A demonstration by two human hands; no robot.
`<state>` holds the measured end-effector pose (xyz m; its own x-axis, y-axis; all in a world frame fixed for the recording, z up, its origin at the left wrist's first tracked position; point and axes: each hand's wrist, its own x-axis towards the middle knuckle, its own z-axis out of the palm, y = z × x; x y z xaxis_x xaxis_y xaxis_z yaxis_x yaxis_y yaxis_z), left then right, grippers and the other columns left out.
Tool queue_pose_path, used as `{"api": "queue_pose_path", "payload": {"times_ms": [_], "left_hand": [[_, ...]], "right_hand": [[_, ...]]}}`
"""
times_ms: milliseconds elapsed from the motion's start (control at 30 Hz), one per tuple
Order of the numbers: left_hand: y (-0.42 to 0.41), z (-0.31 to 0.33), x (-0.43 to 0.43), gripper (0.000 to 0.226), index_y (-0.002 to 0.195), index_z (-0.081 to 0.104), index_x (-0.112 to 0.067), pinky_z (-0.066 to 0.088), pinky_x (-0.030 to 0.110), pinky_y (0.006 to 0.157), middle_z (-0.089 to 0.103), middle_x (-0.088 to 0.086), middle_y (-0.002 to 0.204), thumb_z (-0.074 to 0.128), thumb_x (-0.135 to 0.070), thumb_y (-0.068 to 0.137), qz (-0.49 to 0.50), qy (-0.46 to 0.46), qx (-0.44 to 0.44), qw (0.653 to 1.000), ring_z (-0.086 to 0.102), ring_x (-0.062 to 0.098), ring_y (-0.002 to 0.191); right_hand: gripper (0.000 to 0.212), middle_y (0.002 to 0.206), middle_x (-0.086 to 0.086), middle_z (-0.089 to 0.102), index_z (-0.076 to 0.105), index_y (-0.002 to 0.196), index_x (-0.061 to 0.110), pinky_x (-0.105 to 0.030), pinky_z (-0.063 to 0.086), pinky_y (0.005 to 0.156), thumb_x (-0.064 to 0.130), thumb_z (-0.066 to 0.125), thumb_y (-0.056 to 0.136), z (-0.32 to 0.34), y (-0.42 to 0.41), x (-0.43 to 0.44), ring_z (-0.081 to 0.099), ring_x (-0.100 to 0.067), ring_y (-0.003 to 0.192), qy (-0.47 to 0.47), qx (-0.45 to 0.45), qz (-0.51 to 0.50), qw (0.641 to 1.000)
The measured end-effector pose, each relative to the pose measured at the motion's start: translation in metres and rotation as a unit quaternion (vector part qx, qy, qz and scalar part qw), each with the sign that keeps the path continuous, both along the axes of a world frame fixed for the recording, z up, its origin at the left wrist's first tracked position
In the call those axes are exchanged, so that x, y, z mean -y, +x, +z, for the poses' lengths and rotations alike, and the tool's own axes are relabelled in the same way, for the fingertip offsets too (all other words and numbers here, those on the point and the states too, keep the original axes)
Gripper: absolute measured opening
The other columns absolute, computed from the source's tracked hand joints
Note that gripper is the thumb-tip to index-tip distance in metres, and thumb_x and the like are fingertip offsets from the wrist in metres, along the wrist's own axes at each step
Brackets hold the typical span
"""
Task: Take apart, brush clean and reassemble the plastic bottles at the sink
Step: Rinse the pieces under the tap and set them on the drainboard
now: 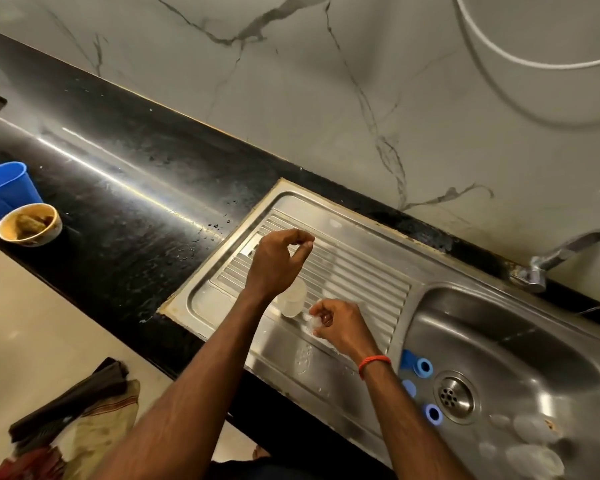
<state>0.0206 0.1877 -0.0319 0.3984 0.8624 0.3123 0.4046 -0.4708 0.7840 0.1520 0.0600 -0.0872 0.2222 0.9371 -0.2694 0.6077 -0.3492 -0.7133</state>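
**Handle the small clear pieces low over the drainboard**

You look to be partway through, with one bottle in pieces. Work close above the ribbed drainboard, so a wet, slippery piece that escapes lands on steel and not in the basin, where the blue rings and other clear pieces already lie. Seat parts squarely; do not force them.

Your right hand has its fingers curled round a small clear part, just beside the translucent bottle body standing on the drainboard. Your left hand hangs above it, fingers curled, thumb and forefinger tips nearly meeting. I cannot tell whether it pinches anything.
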Motion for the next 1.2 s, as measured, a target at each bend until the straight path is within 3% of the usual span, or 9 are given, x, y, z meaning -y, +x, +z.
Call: {"api": "queue_pose_path", "payload": {"times_ms": [200,367,467,567,633,800,900,1067,1200], "left_hand": [[0.005,0.0,0.0,0.013,0.104,0.077,-0.015,0.042,0.009,0.073,0.076,-0.003,0.102,0.071,-0.019,0.094,-0.015,0.004,0.001,1.0,0.065,0.003,0.089],[0.017,0.001,0.001,0.015,0.106,0.077,-0.016,0.055,0.027,0.076,0.076,-0.001,0.105,0.07,-0.022,0.095,-0.03,0.018,-0.004,0.999,0.067,0.009,0.091],[0.032,0.004,0.004,0.016,0.108,0.076,-0.017,0.058,0.035,0.078,0.075,-0.002,0.106,0.069,-0.024,0.095,-0.047,0.032,-0.013,0.998,0.067,0.01,0.094],[0.052,0.008,0.014,0.018,0.11,0.075,-0.017,0.059,0.039,0.081,0.075,-0.001,0.108,0.068,-0.025,0.096,-0.083,0.055,-0.029,0.995,0.067,0.011,0.097],[0.065,0.012,0.022,0.019,0.112,0.075,-0.016,0.058,0.039,0.084,0.075,0.0,0.11,0.067,-0.025,0.096,-0.1,0.062,-0.036,0.992,0.067,0.013,0.1],[0.107,0.02,0.047,0.019,0.113,0.074,-0.019,0.057,0.037,0.089,0.074,-0.001,0.112,0.067,-0.026,0.096,-0.139,0.064,-0.034,0.988,0.065,0.011,0.103],[0.135,0.021,0.067,0.018,0.112,0.074,-0.021,0.056,0.037,0.089,0.074,-0.004,0.112,0.067,-0.026,0.097,-0.173,0.053,-0.035,0.983,0.065,0.011,0.104],[0.171,0.014,0.105,0.017,0.112,0.075,-0.019,0.053,0.028,0.089,0.074,-0.004,0.112,0.066,-0.021,0.097,-0.231,0.034,-0.04,0.971,0.059,-0.001,0.1],[0.194,0.001,0.129,0.018,0.113,0.073,-0.022,0.053,0.033,0.092,0.073,-0.006,0.113,0.063,-0.024,0.098,-0.273,0.026,-0.086,0.958,0.063,0.007,0.104]], "right_hand": [[0.035,0.094,0.004,0.067,0.07,0.105,0.023,-0.013,0.055,0.07,0.01,0.083,0.076,-0.008,0.001,0.002,0.065,-0.008,0.081,0.01,-0.003,-0.002,1.0],[0.045,0.1,0.008,0.063,0.067,0.117,0.021,-0.018,0.056,0.08,0.01,0.084,0.077,0.004,0.016,0.009,0.06,-0.006,0.09,-0.001,0.005,-0.011,1.0],[0.044,0.099,0.01,0.063,0.068,0.115,0.023,-0.01,0.051,0.074,0.008,0.083,0.077,0.017,0.034,0.016,0.06,-0.005,0.091,0.018,0.016,-0.037,0.999],[0.04,0.096,0.01,0.063,0.069,0.11,0.025,-0.015,0.053,0.076,0.009,0.083,0.076,0.033,0.059,0.029,0.061,-0.005,0.09,0.035,0.011,-0.083,0.996],[0.038,0.098,0.008,0.065,0.069,0.109,0.025,-0.022,0.055,0.08,0.011,0.084,0.077,0.043,0.078,0.038,0.062,-0.008,0.092,0.044,0.001,-0.107,0.993],[0.033,0.096,0.008,0.065,0.069,0.108,0.024,-0.012,0.047,0.072,0.016,0.082,0.079,0.065,0.129,0.077,0.06,-0.004,0.089,0.049,0.015,-0.149,0.988],[0.031,0.096,0.002,0.069,0.071,0.107,0.02,-0.021,0.053,0.078,0.015,0.082,0.079,0.07,0.158,0.108,0.064,-0.01,0.088,0.053,0.019,-0.183,0.982],[0.029,0.095,0.005,0.069,0.071,0.108,0.021,-0.017,0.048,0.073,0.018,0.081,0.081,0.058,0.19,0.157,0.064,-0.005,0.088,0.025,0.008,-0.208,0.978],[0.027,0.085,0.006,0.068,0.071,0.104,0.018,-0.023,0.049,0.075,0.018,0.082,0.08,0.028,0.205,0.187,0.064,-0.005,0.081,-0.037,-0.025,-0.215,0.976]]}}
